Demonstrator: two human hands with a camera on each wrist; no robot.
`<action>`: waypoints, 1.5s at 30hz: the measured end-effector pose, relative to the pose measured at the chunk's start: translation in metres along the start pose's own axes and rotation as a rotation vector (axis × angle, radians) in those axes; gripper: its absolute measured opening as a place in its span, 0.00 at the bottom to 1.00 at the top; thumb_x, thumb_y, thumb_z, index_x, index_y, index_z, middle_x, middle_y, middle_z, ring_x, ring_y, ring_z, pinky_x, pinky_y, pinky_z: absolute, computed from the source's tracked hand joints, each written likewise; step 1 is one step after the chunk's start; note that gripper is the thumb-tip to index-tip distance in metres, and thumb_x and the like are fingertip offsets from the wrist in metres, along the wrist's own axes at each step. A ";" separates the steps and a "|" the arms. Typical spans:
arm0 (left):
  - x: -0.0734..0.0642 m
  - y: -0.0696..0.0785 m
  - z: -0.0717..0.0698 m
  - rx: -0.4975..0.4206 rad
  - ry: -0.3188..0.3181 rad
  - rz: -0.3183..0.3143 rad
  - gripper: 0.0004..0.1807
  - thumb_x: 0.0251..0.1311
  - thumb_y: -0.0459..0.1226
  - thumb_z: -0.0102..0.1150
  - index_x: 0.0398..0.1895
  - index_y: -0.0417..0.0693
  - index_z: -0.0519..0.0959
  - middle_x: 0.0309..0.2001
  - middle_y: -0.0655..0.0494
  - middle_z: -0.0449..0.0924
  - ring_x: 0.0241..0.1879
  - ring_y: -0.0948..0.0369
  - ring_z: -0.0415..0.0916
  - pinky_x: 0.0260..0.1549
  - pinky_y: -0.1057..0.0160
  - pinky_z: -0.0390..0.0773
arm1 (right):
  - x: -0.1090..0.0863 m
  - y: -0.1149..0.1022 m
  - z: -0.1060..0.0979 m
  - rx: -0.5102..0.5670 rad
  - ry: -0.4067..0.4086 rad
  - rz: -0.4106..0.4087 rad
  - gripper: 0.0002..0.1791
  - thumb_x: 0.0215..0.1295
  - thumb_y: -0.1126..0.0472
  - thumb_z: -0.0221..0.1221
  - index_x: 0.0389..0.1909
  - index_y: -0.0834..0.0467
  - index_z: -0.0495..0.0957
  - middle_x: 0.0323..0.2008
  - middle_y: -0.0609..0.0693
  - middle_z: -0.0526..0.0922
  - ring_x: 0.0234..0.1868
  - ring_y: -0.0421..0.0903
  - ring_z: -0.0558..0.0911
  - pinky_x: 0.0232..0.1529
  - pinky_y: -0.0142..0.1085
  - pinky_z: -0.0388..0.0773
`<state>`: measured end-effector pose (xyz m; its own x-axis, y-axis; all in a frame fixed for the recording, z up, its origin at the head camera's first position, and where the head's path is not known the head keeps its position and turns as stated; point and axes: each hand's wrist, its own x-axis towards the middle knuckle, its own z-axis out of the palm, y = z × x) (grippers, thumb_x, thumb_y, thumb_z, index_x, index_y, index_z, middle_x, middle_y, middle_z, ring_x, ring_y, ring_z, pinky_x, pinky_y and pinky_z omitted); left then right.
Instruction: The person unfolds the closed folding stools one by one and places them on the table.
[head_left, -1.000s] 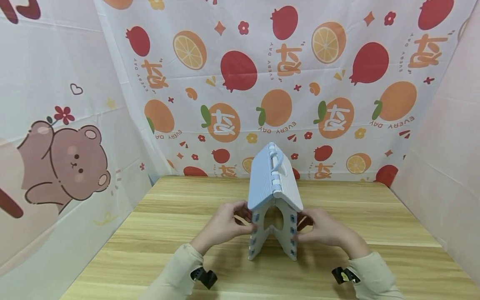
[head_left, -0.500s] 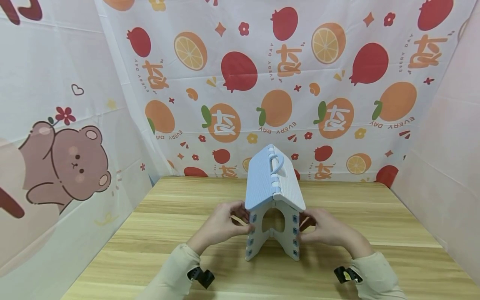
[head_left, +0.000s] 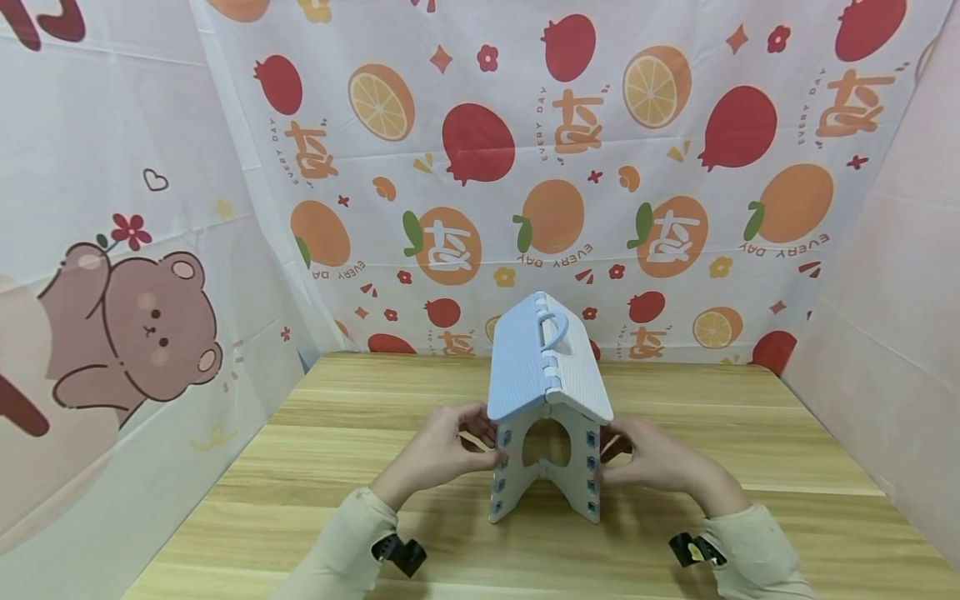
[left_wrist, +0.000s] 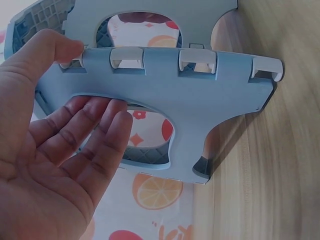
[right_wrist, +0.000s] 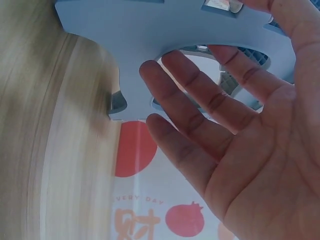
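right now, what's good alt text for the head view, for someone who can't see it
A blue and white peaked toy house stands on a wood-grain table, with a person's left hand and right hand at its sides. Fruit-printed cloth hangs behind.

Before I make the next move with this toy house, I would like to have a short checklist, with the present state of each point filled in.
1. Toy house upright on the table: ok.
2. Roof on top, both slopes in place: ok.
3. Roof firmly locked to the walls: cannot tell.
4. Left hand on the left side wall: ok, it holds the wall near its front edge.
5. Right hand on the right side wall: ok for position; how firm the hold is, cannot tell.
6. Front wall opened flat: not ok, it bends inward at the middle.
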<state>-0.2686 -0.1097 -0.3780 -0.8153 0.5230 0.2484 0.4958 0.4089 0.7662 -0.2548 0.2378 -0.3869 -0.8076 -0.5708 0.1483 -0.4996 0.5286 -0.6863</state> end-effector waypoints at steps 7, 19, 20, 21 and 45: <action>0.001 0.003 -0.001 0.009 -0.015 -0.004 0.14 0.61 0.41 0.77 0.47 0.49 0.85 0.40 0.57 0.89 0.41 0.65 0.85 0.39 0.67 0.86 | 0.000 0.002 0.000 0.003 -0.014 -0.009 0.31 0.61 0.56 0.72 0.61 0.68 0.78 0.49 0.56 0.89 0.49 0.43 0.89 0.52 0.33 0.85; 0.002 0.013 -0.023 0.017 -0.010 0.007 0.14 0.70 0.35 0.67 0.56 0.44 0.83 0.49 0.48 0.88 0.49 0.58 0.85 0.49 0.63 0.88 | -0.010 -0.001 -0.020 -0.014 0.022 0.051 0.25 0.71 0.51 0.70 0.63 0.58 0.78 0.59 0.55 0.86 0.63 0.62 0.83 0.64 0.50 0.82; 0.003 0.015 -0.027 0.031 0.017 0.005 0.14 0.70 0.34 0.65 0.57 0.44 0.83 0.49 0.48 0.89 0.50 0.58 0.86 0.50 0.62 0.88 | -0.010 -0.002 -0.023 -0.023 0.035 0.044 0.24 0.73 0.52 0.68 0.63 0.59 0.78 0.60 0.56 0.85 0.63 0.63 0.83 0.65 0.53 0.82; 0.004 0.017 -0.030 0.044 0.047 0.005 0.14 0.71 0.33 0.64 0.58 0.44 0.82 0.51 0.48 0.89 0.51 0.57 0.86 0.50 0.61 0.88 | -0.011 -0.002 -0.026 -0.041 0.054 0.048 0.24 0.75 0.52 0.67 0.64 0.59 0.78 0.61 0.57 0.85 0.64 0.62 0.83 0.66 0.55 0.82; 0.053 0.047 -0.031 0.172 0.143 0.074 0.40 0.78 0.55 0.57 0.85 0.48 0.61 0.85 0.51 0.60 0.80 0.45 0.65 0.76 0.42 0.70 | 0.026 -0.043 -0.049 -0.226 0.213 0.057 0.44 0.82 0.39 0.55 0.87 0.56 0.54 0.86 0.61 0.56 0.84 0.66 0.60 0.77 0.68 0.65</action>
<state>-0.2979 -0.0858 -0.3109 -0.8029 0.4502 0.3907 0.5894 0.5016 0.6333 -0.2697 0.2312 -0.3189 -0.8718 -0.4047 0.2761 -0.4895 0.6959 -0.5255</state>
